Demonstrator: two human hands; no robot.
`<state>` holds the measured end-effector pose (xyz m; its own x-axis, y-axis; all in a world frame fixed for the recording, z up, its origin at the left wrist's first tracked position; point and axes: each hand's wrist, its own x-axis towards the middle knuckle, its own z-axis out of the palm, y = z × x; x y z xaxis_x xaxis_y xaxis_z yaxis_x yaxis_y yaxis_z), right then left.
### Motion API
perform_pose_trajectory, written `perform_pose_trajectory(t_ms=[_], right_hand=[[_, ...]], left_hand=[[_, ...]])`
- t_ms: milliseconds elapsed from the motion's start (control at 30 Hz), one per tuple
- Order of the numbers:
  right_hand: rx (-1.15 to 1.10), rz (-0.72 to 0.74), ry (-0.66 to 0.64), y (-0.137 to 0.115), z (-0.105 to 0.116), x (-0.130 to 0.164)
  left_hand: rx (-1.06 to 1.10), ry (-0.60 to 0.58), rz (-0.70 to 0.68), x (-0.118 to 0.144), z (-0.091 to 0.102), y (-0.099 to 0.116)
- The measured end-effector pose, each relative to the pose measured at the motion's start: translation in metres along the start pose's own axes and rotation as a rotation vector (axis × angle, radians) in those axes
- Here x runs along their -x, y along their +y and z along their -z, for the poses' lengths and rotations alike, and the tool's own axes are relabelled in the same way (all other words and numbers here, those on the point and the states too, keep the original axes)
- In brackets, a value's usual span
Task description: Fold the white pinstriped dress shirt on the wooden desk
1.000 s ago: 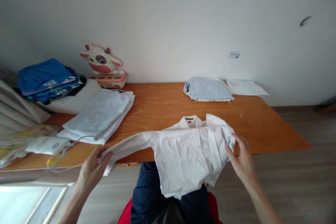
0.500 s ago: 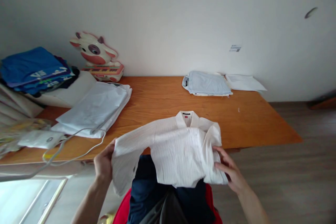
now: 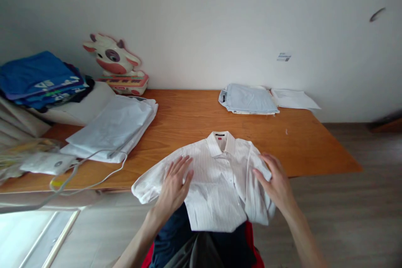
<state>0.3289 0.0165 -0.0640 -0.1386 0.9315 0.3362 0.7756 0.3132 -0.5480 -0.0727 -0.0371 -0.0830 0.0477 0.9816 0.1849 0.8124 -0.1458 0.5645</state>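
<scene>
A white long-sleeved shirt (image 3: 216,184) with fine stripes lies front side up on the wooden table (image 3: 185,113), its collar pointing away from me. Its lower part hangs over the near edge above my lap. My left hand (image 3: 174,184) rests on the shirt where the left-lying sleeve (image 3: 146,184) meets the body, fingers stretched and slightly spread, gripping nothing. On the other side, my right hand (image 3: 276,184) is at the bunched right-lying sleeve (image 3: 257,201), with thumb and fingers apart. A dark label shows inside the collar (image 3: 220,140).
Folded white cloth (image 3: 109,125) and a white cable (image 3: 116,173) lie at the left. Behind them are a stack of blue clothes (image 3: 44,79) and a cow-shaped toy keyboard (image 3: 116,65). A folded light-blue garment (image 3: 249,99) and white papers (image 3: 293,98) lie by the wall.
My left hand has let go of the sleeve end and moved right onto the shirt. The sleeve now lies on the table edge. My right hand has shifted slightly up the other sleeve.
</scene>
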Motion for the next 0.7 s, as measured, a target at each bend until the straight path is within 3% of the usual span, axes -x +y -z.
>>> perform_pose_trajectory(t_ms=[100, 200, 300, 400, 533, 600, 633, 700], right_hand=[[0.136, 0.095, -0.276, -0.008, -0.032, -0.012], [0.297, 0.098, -0.391, 0.008, -0.061, -0.023], [0.345, 0.105, -0.393, 0.032, -0.077, -0.054], [0.277, 0.140, -0.393, 0.046, -0.084, -0.105], [0.090, 0.161, -0.309, 0.034, -0.074, -0.157], [0.005, 0.160, -0.121, 0.018, -0.059, -0.149], [-0.036, 0.142, -0.001, 0.009, -0.051, -0.134], [-0.143, 0.047, 0.215, -0.009, -0.038, -0.080]], left_hand=[[-0.204, -0.050, -0.019, -0.016, -0.035, 0.010], [-0.302, -0.033, -0.043, -0.041, -0.047, -0.003], [-0.318, -0.069, -0.108, -0.081, -0.041, -0.029], [-0.298, -0.149, -0.185, -0.138, -0.026, -0.056], [-0.262, -0.240, -0.266, -0.198, 0.003, -0.071], [-0.188, -0.176, -0.297, -0.191, 0.014, -0.061], [-0.118, -0.105, -0.292, -0.174, 0.016, -0.053], [0.098, 0.076, -0.211, -0.113, 0.007, -0.032]])
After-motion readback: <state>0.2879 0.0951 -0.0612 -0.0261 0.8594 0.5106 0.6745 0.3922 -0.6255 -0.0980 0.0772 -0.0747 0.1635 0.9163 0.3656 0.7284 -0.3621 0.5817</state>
